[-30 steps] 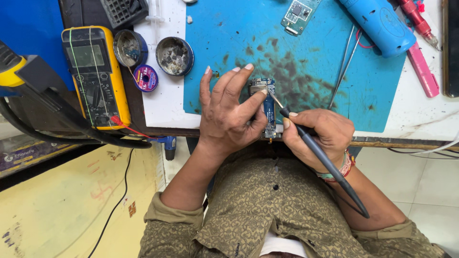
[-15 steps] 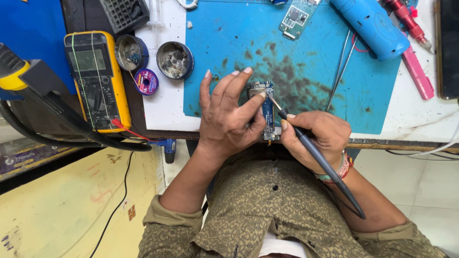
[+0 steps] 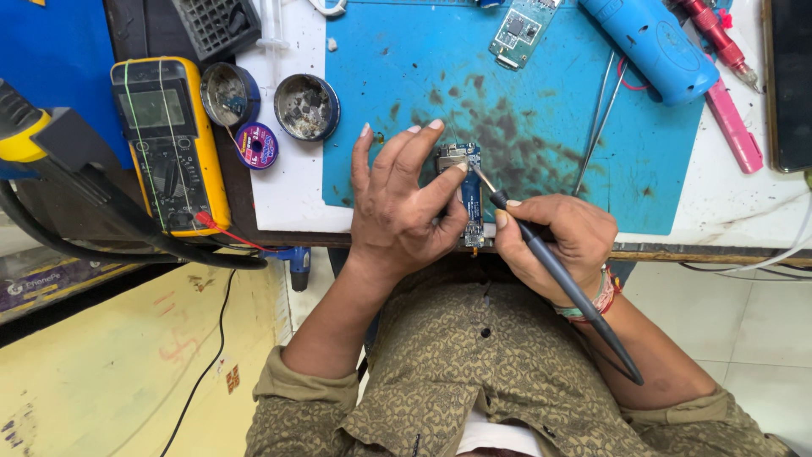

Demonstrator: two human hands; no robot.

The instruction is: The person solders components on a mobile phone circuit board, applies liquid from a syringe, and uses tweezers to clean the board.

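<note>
My left hand [image 3: 404, 203] holds a small blue circuit board [image 3: 468, 190] upright at the near edge of the blue work mat [image 3: 541, 118], pinched between index finger and thumb. My right hand [image 3: 558, 241] grips a dark soldering iron [image 3: 550, 262] like a pen. Its metal tip touches the top end of the board, by the left index fingertip. The iron's black cable runs back past my right wrist.
A yellow multimeter [image 3: 169, 144] lies at the left, with two round tins [image 3: 307, 106] and a purple solder spool [image 3: 256, 145] beside it. On the mat's far side are a second circuit board [image 3: 518, 32], tweezers [image 3: 596, 118], a blue cylinder [image 3: 651, 46] and a pink tool [image 3: 734, 127].
Both hands stay on the board and iron; the iron's tip has crept slightly along the board's top end. The view has shifted a little.
</note>
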